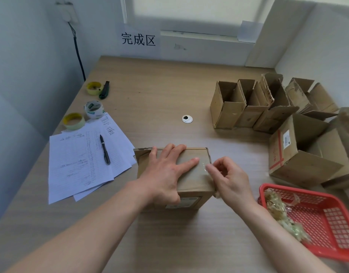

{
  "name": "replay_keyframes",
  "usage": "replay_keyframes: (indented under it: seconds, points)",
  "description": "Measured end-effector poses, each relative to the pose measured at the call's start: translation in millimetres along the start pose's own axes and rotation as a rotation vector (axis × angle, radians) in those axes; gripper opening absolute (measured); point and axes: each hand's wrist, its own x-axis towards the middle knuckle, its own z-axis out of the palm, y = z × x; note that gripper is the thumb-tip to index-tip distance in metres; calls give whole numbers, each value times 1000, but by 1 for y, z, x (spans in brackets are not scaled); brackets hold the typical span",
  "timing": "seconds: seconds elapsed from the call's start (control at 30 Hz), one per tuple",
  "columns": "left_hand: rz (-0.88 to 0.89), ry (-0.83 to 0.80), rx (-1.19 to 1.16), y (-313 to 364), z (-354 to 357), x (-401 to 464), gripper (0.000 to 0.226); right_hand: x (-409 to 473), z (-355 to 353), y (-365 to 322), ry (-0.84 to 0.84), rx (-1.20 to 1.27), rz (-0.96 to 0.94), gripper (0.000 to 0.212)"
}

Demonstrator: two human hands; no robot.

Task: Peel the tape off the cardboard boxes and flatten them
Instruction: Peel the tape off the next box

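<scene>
On the wooden table (169,91) in front of us sits a closed cardboard box (191,174), its near-face label too blurred to read. Our left hand (165,172) lies flat on its top with fingers spread; our right hand (228,178) pinches clear tape (204,166) at the box's right edge. A wall sign (138,39) reads "完成区". Handwritten sheets (79,160), illegible, carry a black pen (104,149). Peeled tape fills the red basket (327,223).
</scene>
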Motion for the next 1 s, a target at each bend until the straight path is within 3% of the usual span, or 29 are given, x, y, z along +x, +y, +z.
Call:
replay_keyframes:
  seconds: [0.1,0.2,0.4,0.5,0.63,1.0]
  points:
    - [0,10,1,1,0,0,120,2,3,-2,-52,-18,89,37]
    - [-6,7,5,3,0,0,118,2,6,-2,-54,28,100,33]
    - [-6,2,13,4,-1,-2,119,-2,7,-2,53,-132,18,29]
    - [-12,12,14,5,0,-5,118,5,7,-7,56,-105,126,42]
    - [-37,2,24,7,1,-5,121,12,15,-19,55,-252,181,55]
    - [-42,-6,15,7,-3,-4,123,1,8,-9,104,-147,94,31]
